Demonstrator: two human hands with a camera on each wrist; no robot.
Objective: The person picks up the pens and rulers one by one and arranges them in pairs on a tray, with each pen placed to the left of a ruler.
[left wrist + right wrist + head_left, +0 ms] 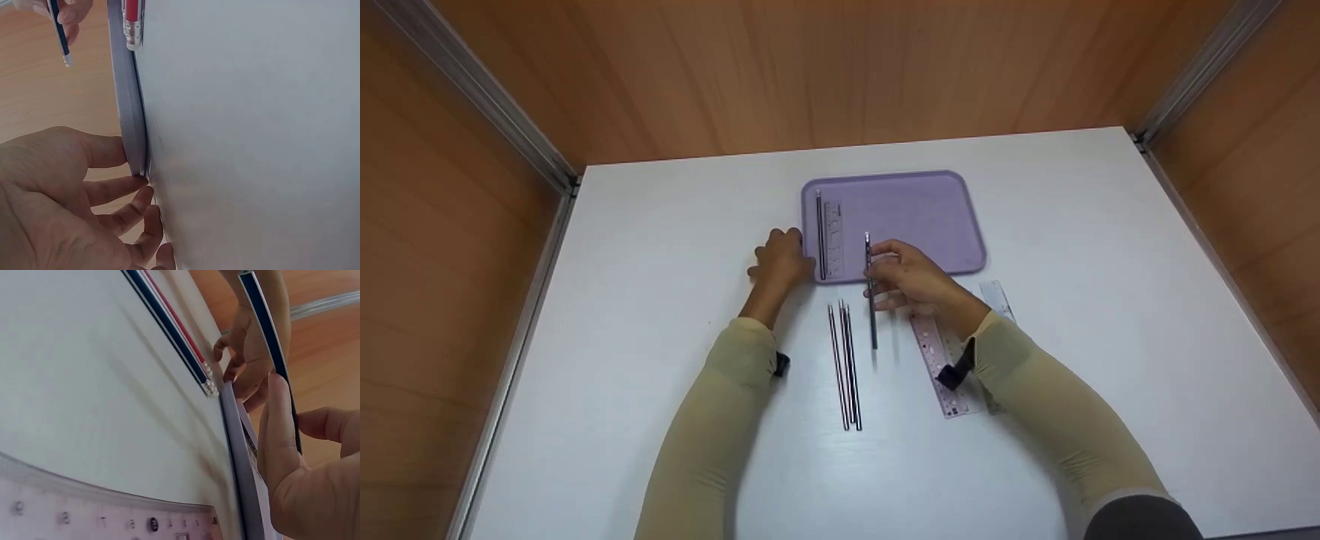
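The right hand [915, 281] pinches a dark blue pencil [871, 292] between thumb and fingers, lifted off the white counter [660, 247]. The pencil's long axis runs away from the person, its far end over the near edge of the purple tray [930, 217] and its near end trailing toward the wrist. The tray lies just ahead of this hand. The left hand [780, 262] rests at the tray's near left corner, fingers curled against its rim [132, 140]; it seems to steady the tray rather than grip it, though the view is tight. Just right of that hand, inside the tray, lie another pencil [820, 232] and a clear ruler [834, 232], both lengthwise. Between the two forearms three more pencils [845, 367] lie side by side on the counter, parallel to the held one. Under the right wrist rest two rulers [941, 360]. The right hand is the nearer to the tray's open middle
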